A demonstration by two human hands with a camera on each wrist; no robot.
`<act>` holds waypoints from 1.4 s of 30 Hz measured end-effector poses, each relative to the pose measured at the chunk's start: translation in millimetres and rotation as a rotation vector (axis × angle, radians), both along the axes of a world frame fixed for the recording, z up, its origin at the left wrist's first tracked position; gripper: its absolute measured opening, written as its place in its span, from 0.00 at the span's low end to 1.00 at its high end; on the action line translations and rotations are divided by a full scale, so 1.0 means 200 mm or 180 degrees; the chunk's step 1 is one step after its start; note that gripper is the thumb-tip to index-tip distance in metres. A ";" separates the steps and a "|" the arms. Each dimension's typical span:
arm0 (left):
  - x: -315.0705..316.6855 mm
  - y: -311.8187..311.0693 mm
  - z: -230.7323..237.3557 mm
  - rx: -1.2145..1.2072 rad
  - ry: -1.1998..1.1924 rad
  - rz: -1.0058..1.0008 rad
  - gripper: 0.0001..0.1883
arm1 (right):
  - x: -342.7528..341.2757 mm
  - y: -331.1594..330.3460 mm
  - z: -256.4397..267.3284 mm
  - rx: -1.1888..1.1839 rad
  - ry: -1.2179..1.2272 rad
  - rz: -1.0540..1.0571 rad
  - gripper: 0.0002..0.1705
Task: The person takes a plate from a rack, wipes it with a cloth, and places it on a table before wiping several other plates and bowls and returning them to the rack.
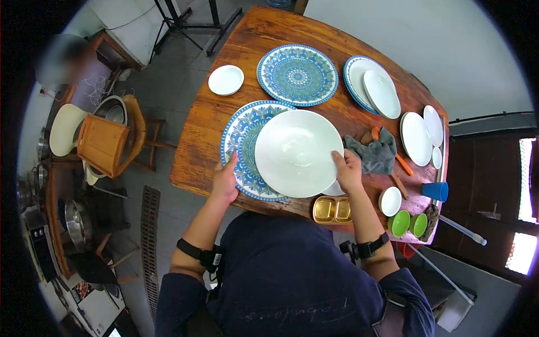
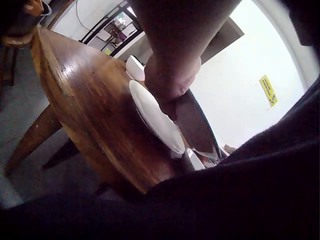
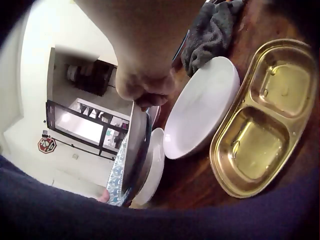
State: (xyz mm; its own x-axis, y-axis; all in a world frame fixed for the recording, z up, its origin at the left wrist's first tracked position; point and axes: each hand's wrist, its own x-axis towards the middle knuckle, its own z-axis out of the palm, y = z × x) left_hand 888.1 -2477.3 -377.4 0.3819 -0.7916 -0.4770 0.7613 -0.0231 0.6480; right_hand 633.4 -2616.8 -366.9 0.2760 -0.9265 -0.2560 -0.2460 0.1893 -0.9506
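Observation:
A large round white plate (image 1: 298,153) overlaps the right part of a blue-patterned plate (image 1: 242,132) in front of the person. My left hand (image 1: 225,180) grips the patterned plate at its left rim, thumb on top. On the opposite side, my right hand (image 1: 348,171) holds the white plate's right edge, its thumb over the rim. In the right wrist view both plates stand tilted above the table, the patterned plate (image 3: 116,175) behind the white one. Below the raised plates, a white oval dish (image 3: 202,107) lies beside a gold divided tray (image 3: 272,117).
Another blue-patterned plate (image 1: 298,75) and a small white dish (image 1: 226,80) lie farther back. To the right are stacked white plates (image 1: 383,93), a grey cloth (image 1: 373,154), green cups (image 1: 399,223) and a blue cup (image 1: 435,191). A wooden chair (image 1: 104,145) stands left.

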 end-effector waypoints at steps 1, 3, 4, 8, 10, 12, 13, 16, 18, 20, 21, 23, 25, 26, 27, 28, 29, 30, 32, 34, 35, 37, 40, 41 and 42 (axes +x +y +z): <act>0.01 0.00 0.00 0.0060 -0.0030 0.0010 0.15 | -0.01 0.00 0.00 0.0027 -0.0067 -0.0052 0.09; 0.02 0.01 0.02 0.0157 -0.0070 0.0040 0.15 | -0.05 0.00 0.01 0.0044 -0.0202 -0.0135 0.09; 0.03 0.01 0.03 0.0191 -0.0085 0.0064 0.15 | -0.07 0.00 0.01 0.0048 -0.0270 -0.0176 0.09; 0.06 0.03 0.01 0.0118 0.0006 0.0173 0.16 | -0.18 0.00 0.04 -0.0111 -0.0206 -0.0445 0.09; 0.07 0.03 -0.02 0.0122 -0.0005 0.0213 0.16 | -0.26 -0.01 0.01 -0.0250 -0.0125 -0.0484 0.10; 0.08 0.04 -0.04 0.0146 -0.0029 0.0233 0.17 | -0.30 0.01 0.02 -0.0262 -0.0340 -0.0643 0.10; 0.08 0.04 -0.05 0.0171 -0.0047 0.0235 0.17 | -0.32 0.01 0.02 -0.0287 -0.0371 -0.0613 0.11; 0.09 0.04 -0.07 0.0218 -0.0146 0.0247 0.17 | -0.36 0.04 0.03 -0.0226 -0.0630 -0.0803 0.11; 0.09 0.03 -0.07 0.0233 -0.0201 0.0255 0.17 | -0.35 0.06 0.08 -0.0199 -0.0714 -0.0906 0.11; 0.08 0.02 -0.05 0.0243 -0.0225 0.0267 0.17 | -0.37 0.07 0.09 -0.0207 -0.0728 -0.0996 0.11; 0.08 0.02 -0.06 0.0230 -0.0235 0.0249 0.17 | -0.37 0.08 0.10 -0.0222 -0.0704 -0.1018 0.11; 0.08 0.02 -0.07 0.0207 -0.0252 0.0218 0.17 | -0.38 0.09 0.10 -0.0246 -0.0654 -0.1056 0.11; 0.08 0.01 -0.07 0.0324 -0.0300 0.0213 0.17 | -0.37 0.09 0.10 -0.0180 -0.0741 -0.1122 0.10; 0.08 0.01 -0.06 0.0383 -0.0324 0.0213 0.17 | -0.37 0.09 0.09 -0.0147 -0.0784 -0.1152 0.10; 0.09 0.01 -0.07 0.0317 -0.0311 0.0180 0.17 | -0.37 0.09 0.08 -0.0154 -0.0789 -0.1126 0.10; 0.09 0.01 -0.07 0.0253 -0.0297 0.0146 0.18 | -0.37 0.09 0.06 -0.0159 -0.0791 -0.1100 0.10; 0.09 0.02 -0.08 0.0188 -0.0281 0.0117 0.18 | -0.38 0.09 0.05 -0.0164 -0.0794 -0.1070 0.10; 0.09 0.02 -0.08 0.0160 -0.0231 0.0123 0.18 | -0.38 0.09 0.05 -0.0140 -0.0788 -0.1078 0.10; 0.09 0.01 -0.09 0.0097 -0.0128 0.0146 0.18 | -0.33 0.10 0.07 -0.0096 -0.0778 -0.1084 0.10; 0.09 0.00 -0.08 0.0360 -0.0467 0.0206 0.18 | -0.32 0.09 0.04 -0.0165 -0.0721 -0.1077 0.11; 0.09 0.00 -0.07 0.0493 -0.0636 0.0243 0.18 | -0.31 0.09 0.03 -0.0200 -0.0695 -0.1067 0.11; 0.09 0.00 -0.07 0.0872 -0.1099 0.0150 0.18 | -0.29 0.08 0.02 -0.0277 -0.0594 -0.0996 0.10; 0.11 0.00 -0.07 0.1197 -0.1621 -0.0037 0.18 | -0.27 0.06 0.00 -0.0347 -0.0410 -0.0911 0.10; 0.12 0.00 -0.07 0.1267 -0.1764 -0.0113 0.18 | -0.26 0.05 0.00 -0.0359 -0.0338 -0.0890 0.10; 0.13 0.01 -0.07 0.1297 -0.1689 -0.0318 0.18 | -0.25 0.04 0.00 -0.0346 -0.0342 -0.0843 0.09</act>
